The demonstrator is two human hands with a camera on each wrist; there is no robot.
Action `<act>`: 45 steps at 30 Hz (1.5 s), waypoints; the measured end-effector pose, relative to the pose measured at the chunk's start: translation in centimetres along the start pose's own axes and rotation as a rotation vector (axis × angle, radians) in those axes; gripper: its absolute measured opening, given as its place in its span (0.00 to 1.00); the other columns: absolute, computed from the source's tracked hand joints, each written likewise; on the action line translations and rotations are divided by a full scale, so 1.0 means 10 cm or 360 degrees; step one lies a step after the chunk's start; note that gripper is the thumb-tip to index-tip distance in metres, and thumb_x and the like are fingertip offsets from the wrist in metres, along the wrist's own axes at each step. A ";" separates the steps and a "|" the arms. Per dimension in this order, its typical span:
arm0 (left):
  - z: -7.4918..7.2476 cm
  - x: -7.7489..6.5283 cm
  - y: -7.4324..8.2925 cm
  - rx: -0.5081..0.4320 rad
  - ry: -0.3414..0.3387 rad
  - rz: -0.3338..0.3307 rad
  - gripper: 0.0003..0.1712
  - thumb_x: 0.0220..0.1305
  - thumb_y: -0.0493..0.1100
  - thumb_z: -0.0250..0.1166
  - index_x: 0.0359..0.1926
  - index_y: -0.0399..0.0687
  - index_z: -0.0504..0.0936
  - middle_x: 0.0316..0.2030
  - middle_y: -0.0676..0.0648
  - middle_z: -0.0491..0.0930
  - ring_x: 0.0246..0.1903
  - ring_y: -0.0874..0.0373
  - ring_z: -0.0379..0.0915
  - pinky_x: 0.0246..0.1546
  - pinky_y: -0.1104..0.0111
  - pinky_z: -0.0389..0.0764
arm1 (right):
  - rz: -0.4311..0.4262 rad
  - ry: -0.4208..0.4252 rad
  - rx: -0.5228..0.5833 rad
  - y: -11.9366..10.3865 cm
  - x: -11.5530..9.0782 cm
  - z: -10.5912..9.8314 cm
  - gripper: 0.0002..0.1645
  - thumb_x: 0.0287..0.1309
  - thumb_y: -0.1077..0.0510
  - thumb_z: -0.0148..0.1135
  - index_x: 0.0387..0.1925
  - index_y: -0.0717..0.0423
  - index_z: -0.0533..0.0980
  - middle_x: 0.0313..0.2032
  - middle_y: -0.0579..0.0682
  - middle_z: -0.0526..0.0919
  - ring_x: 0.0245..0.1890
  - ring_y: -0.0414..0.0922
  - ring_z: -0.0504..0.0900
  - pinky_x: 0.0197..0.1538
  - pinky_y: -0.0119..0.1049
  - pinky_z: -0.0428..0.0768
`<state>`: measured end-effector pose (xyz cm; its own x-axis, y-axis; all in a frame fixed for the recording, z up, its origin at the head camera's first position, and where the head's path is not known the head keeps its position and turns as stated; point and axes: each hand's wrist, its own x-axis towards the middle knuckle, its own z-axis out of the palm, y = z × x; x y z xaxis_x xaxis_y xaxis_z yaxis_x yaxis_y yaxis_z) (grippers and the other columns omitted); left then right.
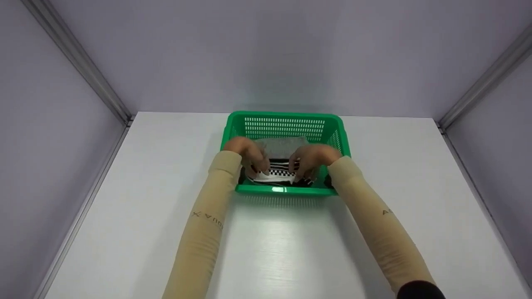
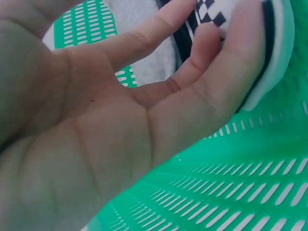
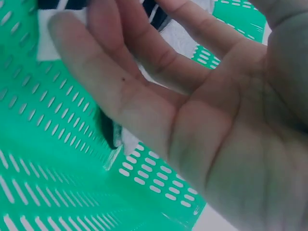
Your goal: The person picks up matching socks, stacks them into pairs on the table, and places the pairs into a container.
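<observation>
Both hands reach down into a green plastic basket (image 1: 286, 190). Inside lie folded cloth pieces, some black with white stripes, and a white one with a black-and-white checked band (image 1: 276, 176). Behind them is a grey folded cloth (image 1: 284, 146). My left hand (image 1: 251, 155) is at the left end of the checked piece; in the left wrist view its fingers (image 2: 202, 91) reach over the cloth, thumb apart. At the right end, my right hand (image 1: 312, 158) has its fingertips at the striped cloth. In the right wrist view those fingers (image 3: 86, 53) are extended, partly covering the cloth.
The basket stands on a white table (image 1: 266, 249), near the pale back wall (image 1: 286, 62). Side walls with grey metal edges (image 1: 83, 58) flank the table. Slotted basket walls close in around both hands.
</observation>
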<state>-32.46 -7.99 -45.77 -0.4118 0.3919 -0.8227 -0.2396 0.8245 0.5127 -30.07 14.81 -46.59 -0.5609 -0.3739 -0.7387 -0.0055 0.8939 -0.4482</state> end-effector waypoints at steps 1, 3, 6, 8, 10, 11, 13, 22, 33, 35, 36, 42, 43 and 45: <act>0.00 0.00 0.00 -0.0012 0.0001 -0.0004 0.17 0.72 0.40 0.68 0.60 0.43 0.82 0.70 0.42 0.73 0.69 0.47 0.73 0.66 0.56 0.81 | -0.0012 -0.0001 0.0004 0.00 0.00 -0.01 0.19 0.63 0.52 0.75 0.54 0.48 0.83 0.47 0.51 0.83 0.43 0.47 0.84 0.54 0.48 0.89; 0.00 -0.03 0.02 -0.0047 -0.0005 -0.0010 0.19 0.74 0.40 0.67 0.63 0.43 0.80 0.72 0.40 0.71 0.71 0.45 0.71 0.68 0.54 0.79 | -0.0052 0.0000 -0.0003 0.02 -0.03 -0.03 0.19 0.65 0.53 0.73 0.56 0.49 0.82 0.49 0.53 0.83 0.44 0.47 0.85 0.54 0.47 0.89; -0.02 -0.10 0.06 -0.0055 0.0003 0.0015 0.26 0.76 0.42 0.63 0.71 0.44 0.73 0.75 0.37 0.67 0.73 0.41 0.68 0.69 0.53 0.78 | -0.0133 0.0040 -0.0008 0.07 -0.09 -0.11 0.21 0.67 0.55 0.69 0.60 0.51 0.81 0.53 0.55 0.85 0.47 0.49 0.86 0.54 0.48 0.88; -0.04 -0.17 0.06 0.0004 0.0036 0.0069 0.31 0.78 0.44 0.61 0.76 0.44 0.67 0.75 0.37 0.67 0.68 0.45 0.73 0.68 0.55 0.78 | -0.0208 0.0111 -0.0009 0.11 -0.17 -0.16 0.22 0.68 0.55 0.67 0.62 0.53 0.80 0.56 0.57 0.86 0.49 0.50 0.87 0.55 0.49 0.88; -0.09 -0.26 0.05 0.0138 0.0107 0.0175 0.32 0.80 0.46 0.58 0.79 0.44 0.64 0.72 0.37 0.70 0.50 0.54 0.77 0.60 0.61 0.80 | -0.0291 0.0207 0.0004 0.13 -0.26 -0.22 0.23 0.69 0.56 0.64 0.63 0.56 0.79 0.57 0.58 0.86 0.50 0.52 0.88 0.56 0.50 0.87; -0.11 -0.31 0.03 0.0241 0.0165 0.0248 0.31 0.81 0.47 0.56 0.79 0.44 0.65 0.70 0.39 0.73 0.44 0.59 0.76 0.56 0.64 0.81 | -0.0341 0.0262 0.0018 0.13 -0.33 -0.24 0.23 0.70 0.55 0.63 0.63 0.57 0.80 0.57 0.58 0.86 0.50 0.53 0.88 0.56 0.51 0.88; -0.13 -0.44 -0.01 0.0377 0.0298 0.0374 0.29 0.81 0.48 0.55 0.76 0.44 0.70 0.66 0.40 0.77 0.35 0.63 0.69 0.48 0.65 0.79 | -0.0444 0.0372 0.0013 0.13 -0.49 -0.28 0.21 0.72 0.53 0.62 0.62 0.57 0.80 0.57 0.57 0.85 0.49 0.52 0.89 0.55 0.50 0.88; 0.12 -1.00 -0.52 0.0436 0.0981 0.0582 0.36 0.79 0.54 0.59 0.77 0.42 0.64 0.75 0.33 0.61 0.74 0.38 0.62 0.70 0.41 0.71 | -0.0386 0.0853 -0.0218 0.17 -1.19 0.13 0.36 0.64 0.49 0.72 0.68 0.61 0.74 0.64 0.65 0.79 0.63 0.64 0.78 0.62 0.65 0.80; 0.58 -0.70 -1.12 -0.0006 0.1049 0.0829 0.54 0.78 0.52 0.60 0.84 0.37 0.33 0.81 0.31 0.49 0.81 0.37 0.51 0.78 0.39 0.59 | -0.0313 0.1086 -0.0018 0.70 -1.22 0.66 0.55 0.58 0.39 0.77 0.76 0.61 0.64 0.81 0.72 0.50 0.76 0.71 0.63 0.68 0.69 0.74; 0.60 -0.66 -1.15 -0.0042 0.1059 0.0849 0.54 0.78 0.52 0.60 0.84 0.38 0.33 0.82 0.32 0.48 0.81 0.37 0.49 0.79 0.39 0.57 | -0.0363 0.1101 -0.0017 0.75 -1.20 0.67 0.53 0.58 0.38 0.77 0.75 0.61 0.66 0.81 0.72 0.50 0.77 0.71 0.62 0.68 0.69 0.74; 0.60 -0.66 -1.16 -0.0057 0.1062 0.0854 0.53 0.79 0.51 0.60 0.84 0.38 0.33 0.82 0.32 0.49 0.81 0.37 0.49 0.79 0.39 0.56 | -0.0381 0.1102 -0.0014 0.77 -1.19 0.68 0.53 0.58 0.38 0.77 0.74 0.61 0.67 0.81 0.71 0.50 0.77 0.71 0.63 0.67 0.68 0.75; 0.54 -0.76 -1.20 0.0025 0.1151 0.0715 0.50 0.80 0.56 0.57 0.84 0.37 0.39 0.79 0.29 0.53 0.79 0.36 0.54 0.77 0.38 0.62 | -0.0417 0.1160 0.0034 0.84 -1.25 0.64 0.53 0.62 0.35 0.72 0.75 0.62 0.65 0.81 0.69 0.53 0.77 0.70 0.62 0.70 0.71 0.70; 0.51 -0.80 -1.19 0.0060 0.1198 0.0680 0.49 0.80 0.57 0.56 0.84 0.38 0.41 0.78 0.29 0.54 0.79 0.35 0.56 0.76 0.38 0.63 | -0.0417 0.1206 0.0045 0.85 -1.27 0.61 0.54 0.63 0.34 0.72 0.76 0.63 0.64 0.81 0.69 0.53 0.78 0.70 0.60 0.71 0.72 0.68; 0.44 -0.89 -1.16 0.0111 0.1312 0.0648 0.46 0.81 0.60 0.53 0.83 0.39 0.46 0.78 0.29 0.55 0.78 0.36 0.57 0.76 0.39 0.64 | -0.0418 0.1329 0.0071 0.87 -1.31 0.54 0.55 0.63 0.34 0.72 0.77 0.63 0.62 0.81 0.69 0.53 0.79 0.70 0.57 0.74 0.72 0.63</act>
